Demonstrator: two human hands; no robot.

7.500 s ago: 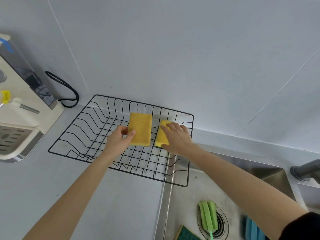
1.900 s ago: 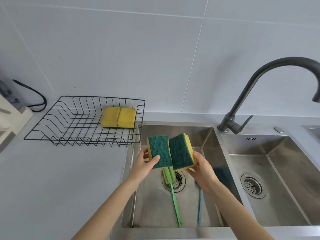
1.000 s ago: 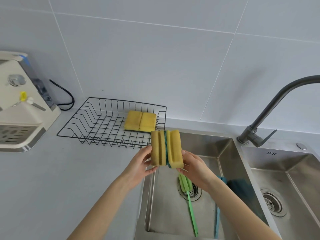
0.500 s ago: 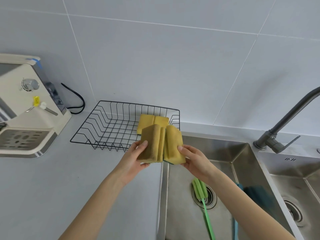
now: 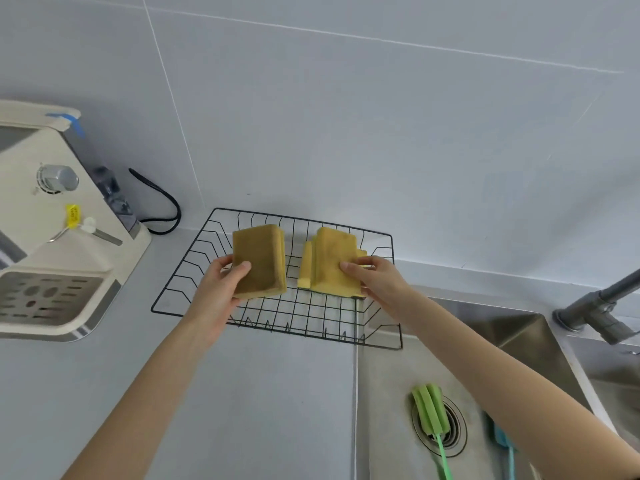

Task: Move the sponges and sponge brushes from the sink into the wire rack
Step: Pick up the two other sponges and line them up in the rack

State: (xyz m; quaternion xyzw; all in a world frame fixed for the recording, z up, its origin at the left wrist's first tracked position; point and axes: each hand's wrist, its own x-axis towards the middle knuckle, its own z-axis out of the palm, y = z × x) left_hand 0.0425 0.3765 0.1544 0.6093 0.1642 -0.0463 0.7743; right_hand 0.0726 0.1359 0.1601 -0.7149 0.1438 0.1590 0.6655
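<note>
The sink [image 5: 388, 393] is lying at the near right, the wire rack [image 5: 221, 299] left of it against the far wall. My left hand [image 5: 216, 292] is clamping one sponge [image 5: 259, 259] above the rack's middle. My right hand [image 5: 375, 277] is gripping a second sponge [image 5: 334, 263] above the rack's right end. A green sponge brush [image 5: 429, 407] and a blue sponge brush [image 5: 500, 436] are lying in the sink.

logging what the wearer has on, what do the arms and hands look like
Both forearms are bare, with no sleeves in view. The left hand and right hand wear no gloves; no rings, watch or wristbands show. Nails look short and unpainted.
</note>
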